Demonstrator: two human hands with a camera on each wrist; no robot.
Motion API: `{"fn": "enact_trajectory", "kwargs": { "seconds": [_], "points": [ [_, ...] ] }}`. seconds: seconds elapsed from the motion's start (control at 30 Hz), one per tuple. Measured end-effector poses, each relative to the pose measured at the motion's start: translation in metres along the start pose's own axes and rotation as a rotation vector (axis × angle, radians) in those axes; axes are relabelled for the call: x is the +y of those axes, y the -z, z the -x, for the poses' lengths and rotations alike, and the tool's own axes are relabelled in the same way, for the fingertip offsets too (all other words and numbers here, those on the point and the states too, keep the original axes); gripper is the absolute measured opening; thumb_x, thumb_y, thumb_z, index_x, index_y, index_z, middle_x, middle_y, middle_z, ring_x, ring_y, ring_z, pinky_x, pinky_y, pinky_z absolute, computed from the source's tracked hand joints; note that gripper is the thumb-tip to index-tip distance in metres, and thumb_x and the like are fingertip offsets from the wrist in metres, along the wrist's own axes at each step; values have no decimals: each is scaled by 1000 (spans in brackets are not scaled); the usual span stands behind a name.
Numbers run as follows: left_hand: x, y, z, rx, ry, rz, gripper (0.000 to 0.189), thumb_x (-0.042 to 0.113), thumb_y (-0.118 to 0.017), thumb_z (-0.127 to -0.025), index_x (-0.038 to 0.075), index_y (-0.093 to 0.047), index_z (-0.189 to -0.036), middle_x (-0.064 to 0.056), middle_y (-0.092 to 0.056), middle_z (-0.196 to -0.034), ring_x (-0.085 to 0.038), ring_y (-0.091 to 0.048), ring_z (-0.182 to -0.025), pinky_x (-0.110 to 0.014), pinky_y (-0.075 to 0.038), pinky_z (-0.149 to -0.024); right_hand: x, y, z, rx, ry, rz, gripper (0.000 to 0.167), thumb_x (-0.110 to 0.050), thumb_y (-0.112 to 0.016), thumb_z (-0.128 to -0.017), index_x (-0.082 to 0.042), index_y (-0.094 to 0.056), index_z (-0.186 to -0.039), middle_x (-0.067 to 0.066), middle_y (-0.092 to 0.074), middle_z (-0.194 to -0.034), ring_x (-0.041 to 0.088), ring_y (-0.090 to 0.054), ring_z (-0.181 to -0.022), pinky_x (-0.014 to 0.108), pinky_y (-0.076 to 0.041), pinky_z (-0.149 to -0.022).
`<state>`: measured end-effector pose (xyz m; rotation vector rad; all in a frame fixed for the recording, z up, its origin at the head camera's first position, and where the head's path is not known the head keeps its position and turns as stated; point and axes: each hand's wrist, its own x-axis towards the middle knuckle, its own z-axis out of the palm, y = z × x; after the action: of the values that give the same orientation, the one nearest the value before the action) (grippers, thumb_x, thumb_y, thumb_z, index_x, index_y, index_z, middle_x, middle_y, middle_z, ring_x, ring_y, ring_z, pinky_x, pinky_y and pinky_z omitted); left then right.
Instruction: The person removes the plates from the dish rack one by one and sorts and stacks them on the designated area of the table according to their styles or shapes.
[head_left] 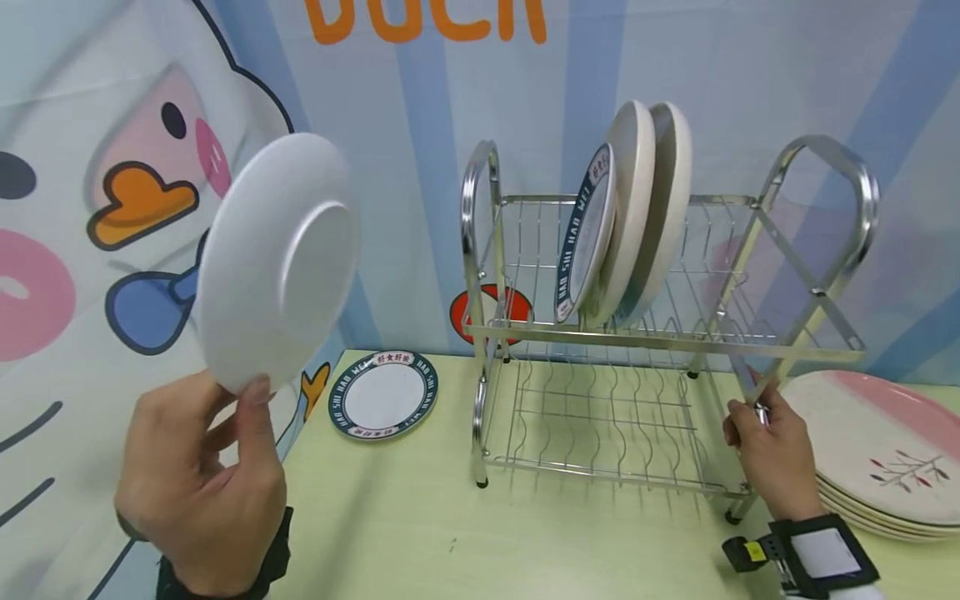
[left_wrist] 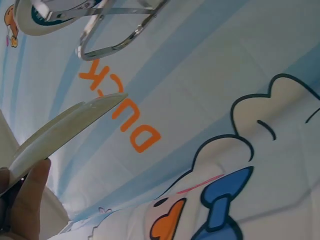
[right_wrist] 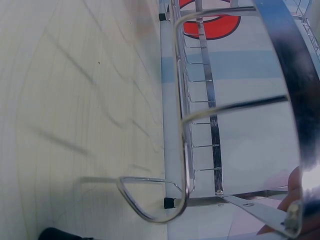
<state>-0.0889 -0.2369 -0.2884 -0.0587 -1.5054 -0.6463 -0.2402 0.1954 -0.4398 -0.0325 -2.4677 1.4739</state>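
My left hand (head_left: 206,483) pinches the lower rim of a white plate (head_left: 277,258), raised at the left with its underside and foot ring facing the camera. In the left wrist view this plate (left_wrist: 65,127) shows edge-on, fingertips at its rim. My right hand (head_left: 776,450) grips the right front post of a two-tier metal dish rack (head_left: 667,340). In the right wrist view its fingers (right_wrist: 292,200) are partly hidden behind the post. A blue-rimmed plate (head_left: 587,233) and two cream plates (head_left: 626,208) stand upright in the upper tier.
Another blue-rimmed plate (head_left: 384,393) lies flat on the table (head_left: 525,542), left of the rack. A stack of pink-and-cream plates (head_left: 885,450) sits at the right, beside my right hand. Behind everything hangs a blue-striped cloth (head_left: 397,167) with duck drawings.
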Motion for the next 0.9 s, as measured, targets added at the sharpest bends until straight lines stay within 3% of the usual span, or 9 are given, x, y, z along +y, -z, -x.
{"fn": "enact_trajectory", "kwargs": {
  "seconds": [0.1, 0.33, 0.4, 0.53, 0.63, 0.7, 0.9],
  "points": [
    [-14, 1, 8, -85, -7, -62, 16, -4, -76, -89, -7, -75, -105, -29, -71, -97, -6, -67, -104, -7, -48, -87, 1, 1, 0, -2, 2, -7, 43, -23, -43, -111, 0, -44, -147, -6, -56, -71, 11, -43, -56, 31, -35, -49],
    [-48, -3, 25, -320, -34, -153, 25, -5, -77, -89, -8, -71, -113, -28, -68, -103, -41, -73, -99, -2, -40, -90, 3, 1, -1, -17, 9, -27, 51, -23, -43, -111, 0, -37, -156, -7, -56, -71, 10, -41, -54, 32, -34, -49],
    [-58, -6, 30, -368, -34, -159, 26, -7, -76, -88, -8, -70, -114, -28, -66, -102, -43, -72, -98, -2, -38, -90, 3, 1, -1, -19, 12, -31, 52, -24, -43, -111, 0, -35, -157, -7, -57, -71, 10, -41, -54, 32, -34, -48],
    [-78, -13, 43, -454, -36, -208, 28, -6, -77, -88, -8, -69, -114, -26, -65, -100, -42, -72, -95, -24, -55, -83, 3, 1, -1, -22, 9, -39, 54, -25, -43, -111, 0, -34, -158, -6, -56, -71, 11, -41, -54, 32, -34, -49],
    [-92, -19, 52, -513, -47, -240, 28, -5, -78, -87, -7, -69, -114, -24, -64, -99, -40, -72, -90, -48, -59, -76, 3, 2, -1, -19, 9, -34, 54, -25, -43, -111, -2, -33, -159, -6, -56, -70, 11, -41, -55, 32, -34, -50],
    [-101, -22, 58, -547, -53, -251, 27, -4, -78, -88, -6, -70, -113, -22, -64, -97, -38, -72, -87, -51, -60, -73, 3, 2, -1, -16, 9, -31, 55, -25, -43, -111, -3, -33, -160, -7, -56, -70, 11, -41, -55, 32, -34, -50],
    [-120, -29, 75, -660, -87, -319, 24, 2, -80, -88, -3, -72, -111, -17, -62, -92, -32, -71, -78, -46, -62, -66, 2, 3, -2, -9, 15, -38, 53, -25, -44, -111, 1, -36, -157, -7, -56, -69, 11, -40, -52, 33, -34, -48]
  ]
}}
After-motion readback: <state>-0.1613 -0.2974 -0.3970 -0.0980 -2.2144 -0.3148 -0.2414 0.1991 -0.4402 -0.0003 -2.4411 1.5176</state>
